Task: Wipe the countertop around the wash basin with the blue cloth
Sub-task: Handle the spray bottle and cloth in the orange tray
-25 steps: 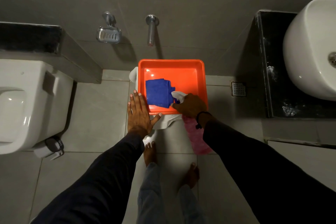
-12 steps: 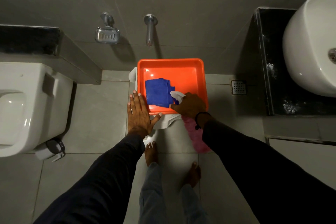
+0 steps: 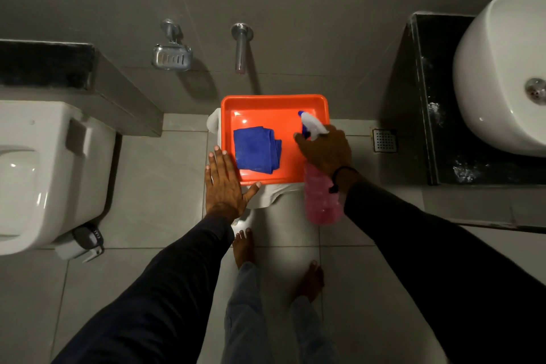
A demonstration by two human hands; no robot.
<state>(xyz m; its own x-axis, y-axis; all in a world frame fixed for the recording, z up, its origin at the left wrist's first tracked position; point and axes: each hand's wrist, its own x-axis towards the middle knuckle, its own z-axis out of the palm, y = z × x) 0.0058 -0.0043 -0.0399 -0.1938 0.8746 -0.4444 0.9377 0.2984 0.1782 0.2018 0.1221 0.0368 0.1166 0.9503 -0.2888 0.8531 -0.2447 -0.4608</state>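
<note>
White wash basin [image 3: 499, 74] sits on the black desk [image 3: 428, 115] at far right (pale smears visible on its surface). Orange tray [image 3: 274, 103] holds the folded blue cloth [image 3: 255, 149], untouched. Left hand [image 3: 224, 186] lies flat, grip wide, at the tray's corner. Right hand [image 3: 326, 151] grips the pink spray bottle [image 3: 322, 201] by its neck

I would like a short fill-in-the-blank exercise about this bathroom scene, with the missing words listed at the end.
1. The folded blue cloth lies inside the ____ tray.
2. The right hand holds a spray bottle whose liquid is ____.
3. The left hand rests flat at the tray's near-left ____.
4. The black countertop beside the white wash basin shows ____ smudges.

Missing words: orange; pink; corner; white
</note>
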